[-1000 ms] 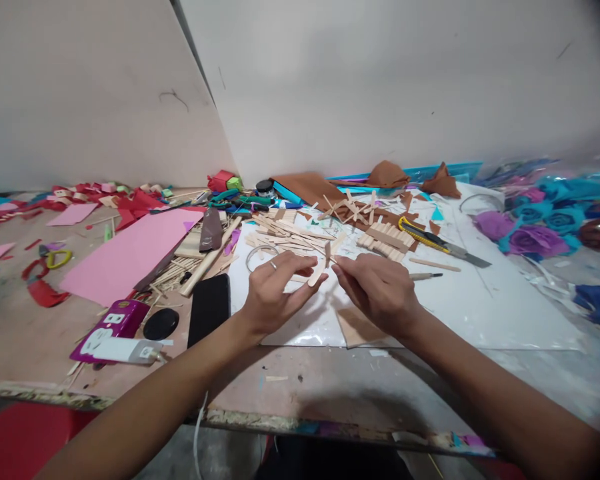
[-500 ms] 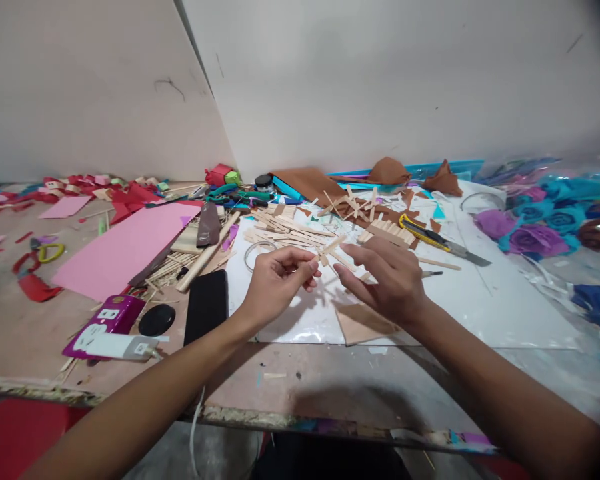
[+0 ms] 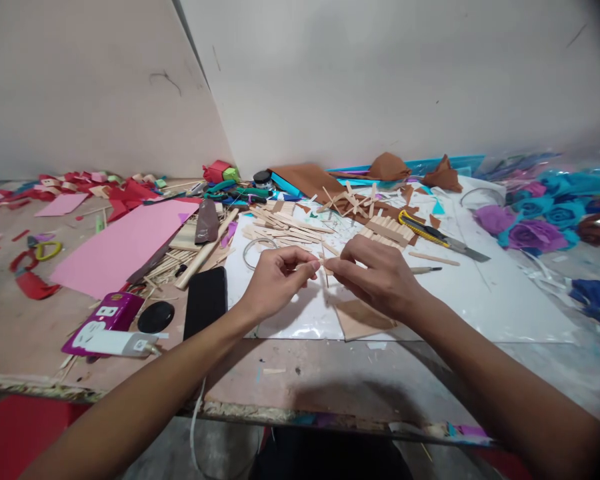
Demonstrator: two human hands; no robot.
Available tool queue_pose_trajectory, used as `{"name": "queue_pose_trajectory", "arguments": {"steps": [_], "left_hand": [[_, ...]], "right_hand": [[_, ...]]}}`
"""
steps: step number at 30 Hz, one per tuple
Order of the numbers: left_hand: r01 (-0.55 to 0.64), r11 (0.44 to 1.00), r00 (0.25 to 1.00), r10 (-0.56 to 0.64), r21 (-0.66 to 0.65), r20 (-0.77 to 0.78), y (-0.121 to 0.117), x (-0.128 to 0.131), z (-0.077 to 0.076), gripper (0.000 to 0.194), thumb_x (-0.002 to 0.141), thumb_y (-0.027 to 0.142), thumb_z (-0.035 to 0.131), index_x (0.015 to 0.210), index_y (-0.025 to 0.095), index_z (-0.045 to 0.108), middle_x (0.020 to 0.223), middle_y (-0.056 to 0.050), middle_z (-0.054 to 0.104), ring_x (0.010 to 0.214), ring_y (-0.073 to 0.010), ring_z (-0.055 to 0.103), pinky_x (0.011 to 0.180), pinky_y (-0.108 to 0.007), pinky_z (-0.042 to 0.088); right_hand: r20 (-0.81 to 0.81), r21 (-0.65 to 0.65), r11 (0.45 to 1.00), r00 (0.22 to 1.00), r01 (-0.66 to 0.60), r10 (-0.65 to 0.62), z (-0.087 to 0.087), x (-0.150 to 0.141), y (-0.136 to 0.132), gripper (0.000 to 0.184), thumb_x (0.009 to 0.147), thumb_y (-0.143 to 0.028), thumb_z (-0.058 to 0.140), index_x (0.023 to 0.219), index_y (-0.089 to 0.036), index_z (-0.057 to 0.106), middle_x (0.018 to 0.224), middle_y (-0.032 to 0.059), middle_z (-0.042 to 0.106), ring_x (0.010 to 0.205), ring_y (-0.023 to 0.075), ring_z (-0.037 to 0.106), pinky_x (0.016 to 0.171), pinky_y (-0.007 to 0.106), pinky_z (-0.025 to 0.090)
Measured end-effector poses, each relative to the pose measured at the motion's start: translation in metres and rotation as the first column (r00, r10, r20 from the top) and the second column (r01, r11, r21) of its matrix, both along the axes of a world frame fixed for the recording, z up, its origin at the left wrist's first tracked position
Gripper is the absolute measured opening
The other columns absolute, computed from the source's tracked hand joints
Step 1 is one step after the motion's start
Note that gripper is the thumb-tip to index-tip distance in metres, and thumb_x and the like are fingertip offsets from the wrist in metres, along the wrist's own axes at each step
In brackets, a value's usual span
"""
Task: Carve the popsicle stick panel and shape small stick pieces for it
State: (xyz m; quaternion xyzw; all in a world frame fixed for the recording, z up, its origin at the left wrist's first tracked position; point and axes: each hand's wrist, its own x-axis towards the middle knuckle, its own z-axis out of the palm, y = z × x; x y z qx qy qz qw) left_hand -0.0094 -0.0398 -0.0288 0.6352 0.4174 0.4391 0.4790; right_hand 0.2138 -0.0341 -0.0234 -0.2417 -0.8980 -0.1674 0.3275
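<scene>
Over the white sheet (image 3: 500,300), my left hand (image 3: 279,280) pinches a small piece of crossed wooden sticks (image 3: 325,275) between thumb and fingers. My right hand (image 3: 377,275) meets it from the other side, its thumb and index finger closed on the same piece. Much of the piece is hidden by the fingertips. Behind my hands lie a loose pile of flat wooden sticks (image 3: 285,227) and several finished-looking stick crosses (image 3: 355,200). A bundle of sticks (image 3: 387,230) rests just beyond my right hand.
A yellow utility knife (image 3: 440,237) with its blade out lies at the right, near a pen-like tool (image 3: 427,270). Left of the sheet are a black phone (image 3: 206,300), a purple power strip (image 3: 107,317) and pink card (image 3: 125,247). Purple and blue paper flowers (image 3: 537,233) sit far right.
My right hand has come in to the left and its fingers have closed on the stick piece. The piece has turned, one stick now standing nearly upright in view.
</scene>
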Motion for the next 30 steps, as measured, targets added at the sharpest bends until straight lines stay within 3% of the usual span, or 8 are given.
{"name": "queue_pose_trajectory", "arguments": {"steps": [3, 6, 11, 16, 21, 25, 30], "left_hand": [[0.025, 0.999, 1.000, -0.025, -0.020, -0.002, 0.002, -0.002, 0.002, 0.020, 0.087, 0.035, 0.077, 0.083, 0.015, 0.074, 0.068, -0.001, 0.069, 0.051, -0.0059, 0.053, 0.048, -0.018, 0.044], [0.047, 0.998, 0.999, -0.047, -0.034, 0.014, 0.006, -0.004, 0.002, 0.022, 0.086, 0.035, 0.078, 0.084, 0.014, 0.074, 0.065, 0.000, 0.067, 0.050, -0.0055, 0.052, 0.048, -0.017, 0.045], [0.058, 0.998, 0.998, -0.058, 0.011, 0.029, 0.011, -0.006, -0.002, 0.020, 0.085, 0.033, 0.079, 0.087, 0.014, 0.074, 0.073, -0.001, 0.069, 0.054, -0.0055, 0.056, 0.050, -0.017, 0.049], [0.035, 0.997, 0.998, -0.038, 0.066, 0.048, 0.017, -0.009, -0.010, 0.025, 0.081, 0.033, 0.083, 0.098, 0.016, 0.075, 0.092, -0.005, 0.075, 0.073, -0.0115, 0.069, 0.062, -0.021, 0.059], [0.042, 0.991, 0.999, -0.046, 0.124, 0.023, 0.018, -0.010, -0.013, 0.022, 0.079, 0.031, 0.084, 0.093, 0.017, 0.076, 0.094, -0.005, 0.076, 0.087, -0.0159, 0.073, 0.080, -0.029, 0.063], [0.039, 0.988, 0.999, -0.042, 0.147, 0.015, 0.018, -0.010, -0.013, 0.020, 0.081, 0.029, 0.083, 0.095, 0.018, 0.075, 0.095, -0.004, 0.076, 0.087, -0.0154, 0.073, 0.079, -0.029, 0.063], [-0.009, 0.989, 0.998, 0.001, 0.148, 0.060, 0.019, -0.010, -0.013, 0.034, 0.085, 0.032, 0.080, 0.113, 0.017, 0.068, 0.100, -0.006, 0.074, 0.089, -0.0151, 0.072, 0.074, -0.026, 0.063]], "right_hand": [[-0.034, -0.023, 1.000, 0.999, 0.017, -0.018, 0.001, 0.005, 0.005, 0.009, 0.099, -0.022, 0.063, 0.105, -0.019, 0.067, 0.087, 0.0048, 0.059, 0.075, 0.0168, 0.051, 0.064, 0.030, 0.040], [-0.029, -0.051, 0.997, 0.998, 0.051, -0.053, 0.002, 0.012, 0.012, 0.026, 0.098, -0.034, 0.067, 0.116, -0.016, 0.066, 0.097, 0.0102, 0.062, 0.084, 0.0207, 0.055, 0.071, 0.033, 0.045], [-0.045, -0.186, 0.983, 0.999, 0.003, -0.012, -0.001, 0.017, 0.019, 0.010, 0.101, -0.024, 0.061, 0.097, -0.017, 0.067, 0.089, 0.0074, 0.061, 0.079, 0.0177, 0.054, 0.068, 0.030, 0.042], [-0.138, -0.230, 0.971, 0.990, -0.070, 0.039, -0.003, 0.015, 0.019, 0.010, 0.101, -0.020, 0.061, 0.097, -0.015, 0.068, 0.081, 0.0047, 0.059, 0.074, 0.0157, 0.052, 0.065, 0.028, 0.039], [-0.152, -0.251, 0.965, 0.988, -0.077, 0.040, -0.006, 0.014, 0.018, 0.014, 0.102, -0.021, 0.059, 0.097, -0.015, 0.071, 0.080, 0.0052, 0.059, 0.073, 0.0160, 0.050, 0.064, 0.029, 0.036], [-0.196, -0.330, 0.940, 0.980, -0.082, 0.016, -0.007, 0.014, 0.018, 0.016, 0.101, -0.024, 0.061, 0.094, -0.016, 0.074, 0.078, 0.0043, 0.060, 0.072, 0.0160, 0.050, 0.065, 0.030, 0.035], [-0.334, -0.463, 0.882, 0.939, -0.087, -0.083, -0.009, 0.014, 0.022, 0.018, 0.099, -0.029, 0.064, 0.099, -0.017, 0.077, 0.081, 0.0046, 0.069, 0.071, 0.0146, 0.059, 0.064, 0.028, 0.044]]}}
